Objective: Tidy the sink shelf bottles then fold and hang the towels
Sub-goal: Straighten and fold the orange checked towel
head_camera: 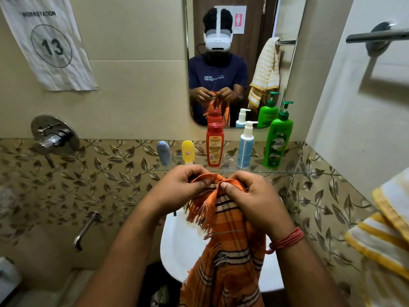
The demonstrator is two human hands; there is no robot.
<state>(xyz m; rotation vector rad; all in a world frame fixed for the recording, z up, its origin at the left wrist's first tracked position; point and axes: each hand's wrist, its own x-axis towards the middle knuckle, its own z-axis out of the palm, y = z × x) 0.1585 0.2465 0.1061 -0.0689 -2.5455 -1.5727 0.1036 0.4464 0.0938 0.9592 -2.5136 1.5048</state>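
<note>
I have both hands up in front of me over the sink (177, 244), working the top edge of the orange towel (223, 258). My left hand (177, 189) has its fingers curled round a bunched corner of the cloth, and my right hand (254, 200) pinches the neighbouring bit of edge between thumb and fingers, so both are clamped on the towel, close together and almost touching. The rest of the towel hangs down from the hands across the basin, its fringe loose just below my left hand. A red thread band (287, 239) circles my right wrist.

Behind the hands the glass shelf (287, 171) carries five bottles standing upright in a row: a grey tube (163, 152), a yellow tube (188, 151), a red bottle (214, 144), a white pump bottle (246, 145) and a green pump bottle (278, 140). They stand apart from each other.

A yellow-striped towel (380, 229) hangs at my right edge, below the wall rail (376, 36). The mirror (243, 63) above the shelf reflects me holding the orange cloth. A paper sign (48, 43) marked 13 hangs at the upper left, with the tap (54, 136) beneath it.
</note>
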